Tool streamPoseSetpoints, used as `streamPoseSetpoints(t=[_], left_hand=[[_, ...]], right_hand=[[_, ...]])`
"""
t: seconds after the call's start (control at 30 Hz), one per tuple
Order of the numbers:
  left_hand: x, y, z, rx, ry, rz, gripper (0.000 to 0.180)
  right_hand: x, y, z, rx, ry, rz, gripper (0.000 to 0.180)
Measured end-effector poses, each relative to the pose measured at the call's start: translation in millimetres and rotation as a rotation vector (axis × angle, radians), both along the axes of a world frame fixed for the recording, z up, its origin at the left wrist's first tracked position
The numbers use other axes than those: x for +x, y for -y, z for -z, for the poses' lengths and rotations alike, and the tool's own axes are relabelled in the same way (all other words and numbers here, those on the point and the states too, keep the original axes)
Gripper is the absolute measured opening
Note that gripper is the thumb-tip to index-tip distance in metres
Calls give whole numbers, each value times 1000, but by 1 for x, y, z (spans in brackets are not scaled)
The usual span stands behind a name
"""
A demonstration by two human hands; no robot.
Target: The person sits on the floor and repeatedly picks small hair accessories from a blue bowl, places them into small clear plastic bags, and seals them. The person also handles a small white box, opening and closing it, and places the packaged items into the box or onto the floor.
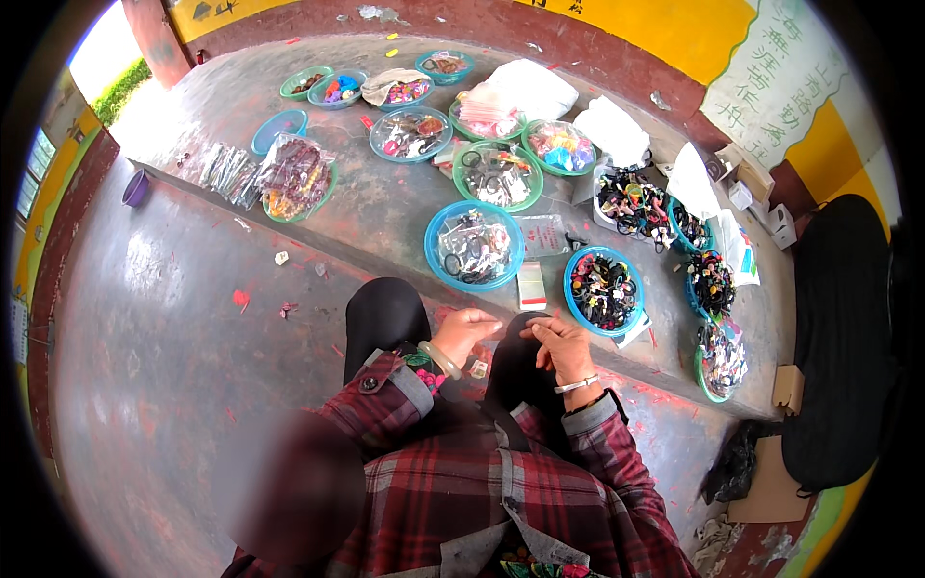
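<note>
My left hand [466,332] is closed in a pinch over the gap between my knees, its fingertips pointing right. Facing it across a small gap, my right hand [562,349] has its thumb and forefinger drawn together above my right knee. Whatever either pinch holds is too small to make out. Just beyond the hands lies a white and red box [531,287]. A blue basket [431,252] with clear bags of dark loops stands behind the box. To its right is another blue basket [575,306], filled with black and coloured hair ties.
More baskets cover the raised ledge, among them a green basket [531,198] and a clear tub of hair ties [631,207]. Bundled clear packets [229,175] lie at far left. A black bag [734,462] and brown cardboard [769,486] sit at right. Red scraps dot the floor.
</note>
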State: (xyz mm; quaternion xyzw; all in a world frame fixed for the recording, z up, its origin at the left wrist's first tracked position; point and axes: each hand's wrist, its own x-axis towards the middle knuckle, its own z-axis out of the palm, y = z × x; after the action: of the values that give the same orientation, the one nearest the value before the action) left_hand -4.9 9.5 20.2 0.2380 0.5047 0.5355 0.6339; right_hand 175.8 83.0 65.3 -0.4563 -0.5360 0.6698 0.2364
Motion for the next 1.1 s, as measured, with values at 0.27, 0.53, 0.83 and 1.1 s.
streamPoseSetpoints(t=[0.27, 0.53, 0.83, 1.1], left_hand=[[3, -2, 5, 83, 179, -69, 10], [7, 2, -1, 179, 146, 55, 22], [9, 1, -4, 196, 69, 105, 25], [8, 3, -9, 220, 13, 218, 32]], right_hand=[[7, -1, 1, -287, -254, -132, 25], [12, -2, 4, -328, -283, -140, 32], [17, 1, 10, -314, -257, -266, 35], [13, 4, 6, -369, -243, -244, 36]])
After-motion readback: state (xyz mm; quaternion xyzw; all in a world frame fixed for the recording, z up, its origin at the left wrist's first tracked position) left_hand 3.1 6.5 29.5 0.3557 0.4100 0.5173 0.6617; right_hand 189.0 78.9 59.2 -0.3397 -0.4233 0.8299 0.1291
